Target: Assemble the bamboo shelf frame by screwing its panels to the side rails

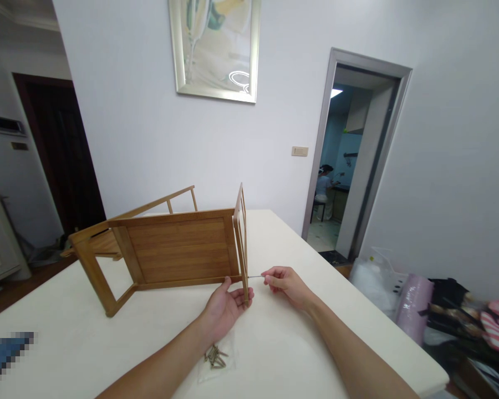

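Observation:
A partly joined wooden shelf rack [183,246] lies on its side on the white table, its slatted panel facing me. My left hand [227,305] is closed about the lower corner, with the thumb by the panel's edge and the fingers around the bottom of the right side frame [241,233]. My right hand [289,285] pinches a thin metal rod that looks like a hex key [255,276]. Its tip meets the outer face of that frame; what it engages is too small to see. Below my left wrist, several screws [216,357] lie on a clear plastic bag [228,368].
The white table [299,349] reaches to the wall. More wooden pieces [106,244] lie behind the rack. A blurred blue object [2,357] sits at the left edge. Bags and a pink roll [415,307] stand right of the table. Beyond the doorway a person [324,188] sits.

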The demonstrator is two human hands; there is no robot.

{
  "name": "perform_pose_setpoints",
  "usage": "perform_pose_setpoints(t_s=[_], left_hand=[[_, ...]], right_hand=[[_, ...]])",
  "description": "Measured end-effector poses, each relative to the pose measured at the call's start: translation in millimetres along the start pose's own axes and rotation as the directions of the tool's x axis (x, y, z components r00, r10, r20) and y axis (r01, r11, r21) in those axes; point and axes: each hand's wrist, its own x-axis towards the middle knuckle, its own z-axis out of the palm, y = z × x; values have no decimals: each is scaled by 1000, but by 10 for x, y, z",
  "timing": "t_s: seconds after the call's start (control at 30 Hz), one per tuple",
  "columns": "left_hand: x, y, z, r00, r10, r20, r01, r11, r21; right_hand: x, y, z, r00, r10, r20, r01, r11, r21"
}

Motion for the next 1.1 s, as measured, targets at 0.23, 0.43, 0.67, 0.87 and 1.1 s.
perform_pose_setpoints(t_s=[0.23, 0.43, 0.67, 0.87, 1.1], left_hand=[[-30, 6, 27, 1000, -8, -4, 8, 1000, 10], [-23, -1, 11, 1000, -3, -2, 3, 1000, 7], [0, 1, -11, 1000, -12, 2, 12, 1000, 19], [-7, 4, -26, 999, -23, 25, 21, 999, 49], [2, 2, -46, 999, -20, 37, 18, 998, 53]], right_hand=[[7, -22, 43, 1000, 6, -24, -6, 1000, 9], [17, -39, 99, 998, 30, -59, -27, 999, 39], [29, -24, 163, 988, 88, -128, -78, 994, 83], [33, -20, 205, 978, 155, -144, -132, 979, 155], [11, -54, 224, 981, 165, -103, -134, 958, 253]])
